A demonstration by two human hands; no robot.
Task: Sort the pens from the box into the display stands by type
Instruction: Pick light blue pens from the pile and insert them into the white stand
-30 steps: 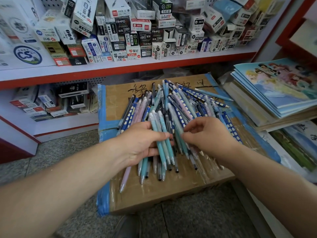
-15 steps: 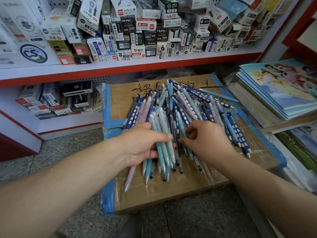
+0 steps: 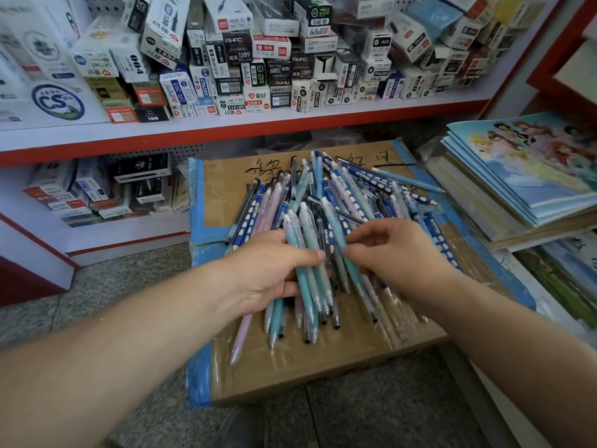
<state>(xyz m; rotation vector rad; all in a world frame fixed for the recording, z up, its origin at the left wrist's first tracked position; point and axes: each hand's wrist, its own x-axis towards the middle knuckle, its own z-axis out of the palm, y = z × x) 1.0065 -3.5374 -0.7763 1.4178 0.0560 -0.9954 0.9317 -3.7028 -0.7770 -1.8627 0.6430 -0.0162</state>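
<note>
Left hand [image 3: 274, 276]: we see it gripping the teal pen bundle [image 3: 305, 286].
Right hand [image 3: 400, 257]: at the bundle's 3 o'clock, we see it pinching one teal pen [image 3: 336, 231].

Teal, pink and navy white-dotted pens [image 3: 326, 202] lie on a brown, blue-taped box [image 3: 323, 363].

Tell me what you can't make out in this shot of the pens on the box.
Head view:
How many teal pens the left hand grips: its palm hides some.
Whether the right hand pinches a pen or only touches: its fingers cover the contact.
Lower pens in the pile: buried under others.
The display stands: none in frame.
</note>
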